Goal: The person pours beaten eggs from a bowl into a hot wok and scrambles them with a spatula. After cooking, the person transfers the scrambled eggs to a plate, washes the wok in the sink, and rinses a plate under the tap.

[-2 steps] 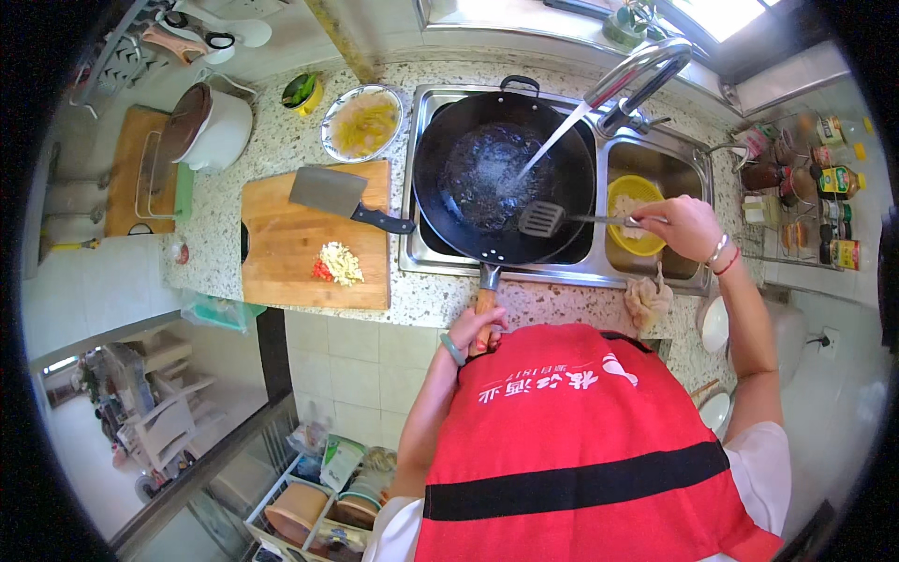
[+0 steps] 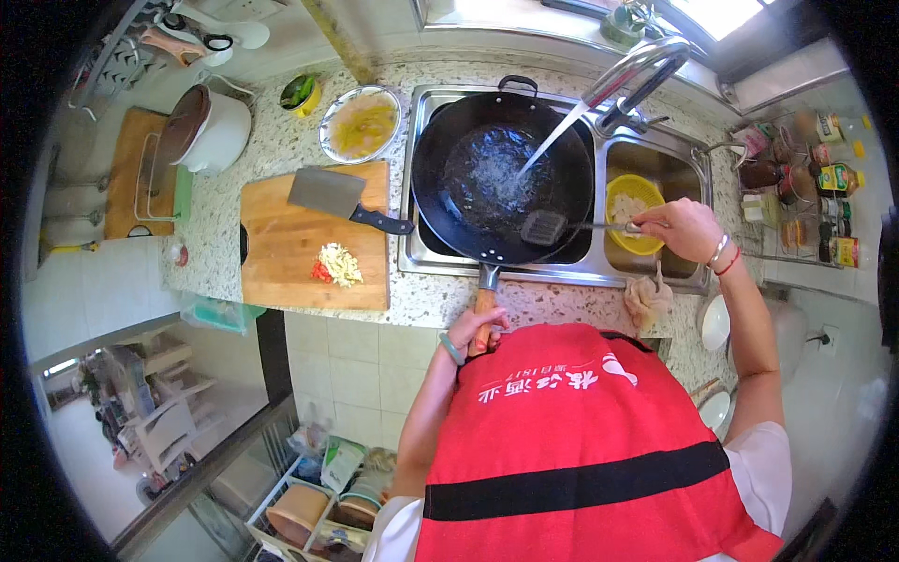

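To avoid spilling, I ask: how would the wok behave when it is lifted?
Likely heavy: the wok is wide and has water in it. It might tilt or slosh, since the left hand holds its long handle.

I am gripping a round black wok (image 2: 433, 187), which is sitting open side up at upper centre, its wooden handle pointing toward the lower edge; rippling water (image 2: 496, 173) is covering its bottom. I am also holding a dark-bladed spatula (image 2: 552, 228), its blade lying within the wok's lower right, its shaft extending rightward.

Spatula (image 2: 544, 228) in right grip (image 2: 688, 229), black wok (image 2: 436, 192)
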A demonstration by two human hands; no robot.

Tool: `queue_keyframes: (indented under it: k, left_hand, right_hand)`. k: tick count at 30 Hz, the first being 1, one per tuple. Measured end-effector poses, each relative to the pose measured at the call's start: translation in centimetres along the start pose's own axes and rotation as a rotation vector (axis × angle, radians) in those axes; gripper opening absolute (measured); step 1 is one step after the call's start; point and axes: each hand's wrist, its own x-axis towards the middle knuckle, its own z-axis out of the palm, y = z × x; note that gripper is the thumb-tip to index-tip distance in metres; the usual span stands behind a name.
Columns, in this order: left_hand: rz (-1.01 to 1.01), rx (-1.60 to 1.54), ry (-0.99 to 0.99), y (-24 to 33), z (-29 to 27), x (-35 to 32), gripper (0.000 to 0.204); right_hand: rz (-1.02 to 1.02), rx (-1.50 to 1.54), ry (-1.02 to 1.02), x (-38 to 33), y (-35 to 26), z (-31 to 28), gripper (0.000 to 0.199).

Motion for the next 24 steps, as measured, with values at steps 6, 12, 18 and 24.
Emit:
queue_keyframes:
  k: [6, 12, 18, 24]
  left_hand:
    - [-0.103, -0.190, -0.227, -0.2, -1.6, 0.4, 0.018]
    - [-0.049, -0.052, -0.120, 0.0, -2.0, 0.3, 0.020]
    - [0.025, 0.042, -0.005, 1.0, -1.9, -0.9, 0.026]
    - [0.066, 0.086, 0.079, 1.4, -1.6, -1.5, 0.024]
  right_hand:
    - [-0.081, 0.290, -0.025, 3.0, -3.0, 6.2, 0.026]
    - [-0.053, 0.615, 0.284, 7.6, -4.9, 11.9, 0.028]
    - [-0.063, 0.330, 0.311, 2.6, -1.4, 9.4, 0.028]
    - [0.076, 0.324, 0.311, 2.5, 0.2, 14.1, 0.028]
